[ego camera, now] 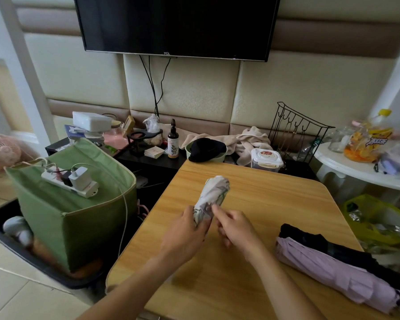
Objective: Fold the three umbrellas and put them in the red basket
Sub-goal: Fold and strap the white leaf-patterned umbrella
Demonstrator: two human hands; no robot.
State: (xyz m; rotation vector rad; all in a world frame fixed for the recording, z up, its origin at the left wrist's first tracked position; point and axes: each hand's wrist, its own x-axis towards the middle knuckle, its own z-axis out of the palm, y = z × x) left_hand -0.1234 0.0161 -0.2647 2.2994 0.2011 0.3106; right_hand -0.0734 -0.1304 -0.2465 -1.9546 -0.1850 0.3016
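While my left hand (187, 232) gripped the floral umbrella (211, 198) low over the wooden table (275, 199), my right hand (234, 227) pinched its strap; it seemed light, with soft, slippery cloth, best held round the stiff core.

White floral umbrella (214, 195) – folded to a compact roll, angled up off the worktop (263, 199), lower end held. Lilac umbrella (333, 271) – collapsed, canopy loose, lying diagonally at the worktop's right edge. Black umbrella (314, 243) lies touching it on the far side, also loose.
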